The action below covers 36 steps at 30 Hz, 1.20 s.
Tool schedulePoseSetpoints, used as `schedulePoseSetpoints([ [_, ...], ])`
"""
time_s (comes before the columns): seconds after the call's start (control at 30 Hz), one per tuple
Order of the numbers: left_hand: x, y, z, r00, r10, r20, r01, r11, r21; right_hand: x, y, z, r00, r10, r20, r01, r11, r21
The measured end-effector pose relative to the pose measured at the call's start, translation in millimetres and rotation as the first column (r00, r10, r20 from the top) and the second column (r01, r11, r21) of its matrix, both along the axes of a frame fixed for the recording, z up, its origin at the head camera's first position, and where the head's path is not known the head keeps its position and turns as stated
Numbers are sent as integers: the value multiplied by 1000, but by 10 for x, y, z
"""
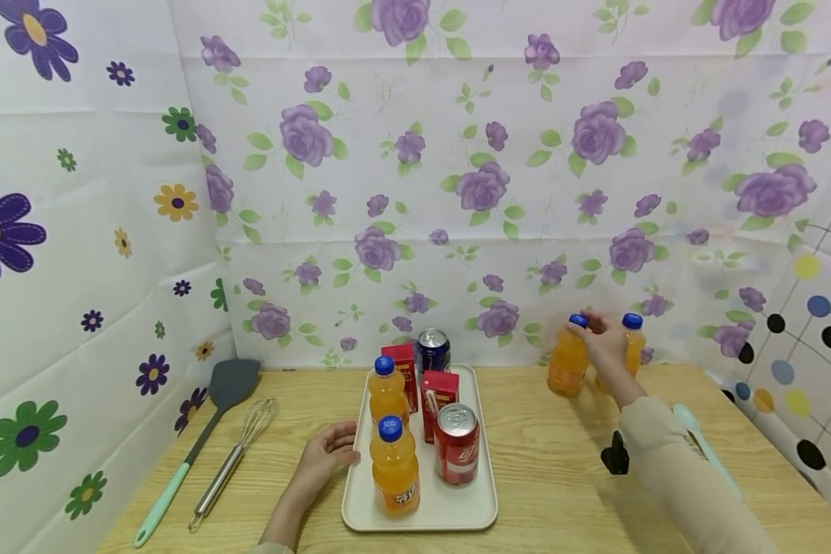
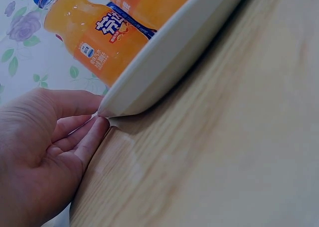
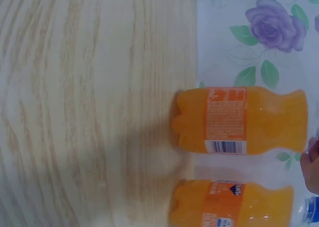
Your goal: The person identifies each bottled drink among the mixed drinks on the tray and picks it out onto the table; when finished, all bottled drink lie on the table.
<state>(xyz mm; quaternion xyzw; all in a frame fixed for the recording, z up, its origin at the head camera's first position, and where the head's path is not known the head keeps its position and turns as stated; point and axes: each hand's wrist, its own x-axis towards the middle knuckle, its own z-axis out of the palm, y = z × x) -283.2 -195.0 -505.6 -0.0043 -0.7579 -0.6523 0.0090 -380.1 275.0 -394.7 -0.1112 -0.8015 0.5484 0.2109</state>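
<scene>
The left hand [image 1: 322,462] pinches the left rim of a cream tray [image 1: 460,520]; in the left wrist view its fingertips [image 2: 102,118] meet at the tray's edge [image 2: 149,82]. Standing on the tray are two orange drink bottles [image 1: 395,473], two red cartons [image 1: 438,385], a red can [image 1: 457,446] and a dark blue can [image 1: 432,350]. At the back right, the right hand [image 1: 605,342] grips the top of an upright orange bottle [image 1: 568,362] by its blue cap. A second orange bottle [image 1: 635,342] stands just right of it, partly behind the hand.
On the left lie a dark spatula [image 1: 234,382] with a mint handle and a metal whisk [image 1: 238,454]. A light mint utensil [image 1: 706,446] lies at the right, partly behind the right sleeve. Flowered cloth [image 1: 422,192] hangs behind the wooden table [image 1: 540,477].
</scene>
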Motion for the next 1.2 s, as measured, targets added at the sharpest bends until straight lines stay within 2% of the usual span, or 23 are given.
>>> schedulePoseSetpoints([
  [0.07,1,-3,-5,1000,-2,-1,2,1000,2,12,-12,36,1000,18,-20,-18,1000,15],
  [0.23,9,-12,-2,1000,-1,5,1,1000,2,45,-121,161,990,62,-128,-54,996,68],
  [0.47,5,-18,5,1000,5,11,-5,1000,-8,96,-443,261,968,158,-197,-144,986,82],
  [0.63,-6,-12,2,1000,5,13,-5,1000,-6,155,-768,311,935,260,-241,-247,966,81],
  [0.83,-20,-8,-4,1000,-11,6,11,1000,-12,279,-1186,402,900,374,-223,-355,927,123],
  [1.07,-11,-16,-13,1000,-11,8,11,1000,2,396,-1671,438,826,487,-284,-460,873,160],
  [1.2,0,-22,-13,1000,-12,11,12,1000,11,452,-1913,394,794,551,-257,-513,834,202],
])
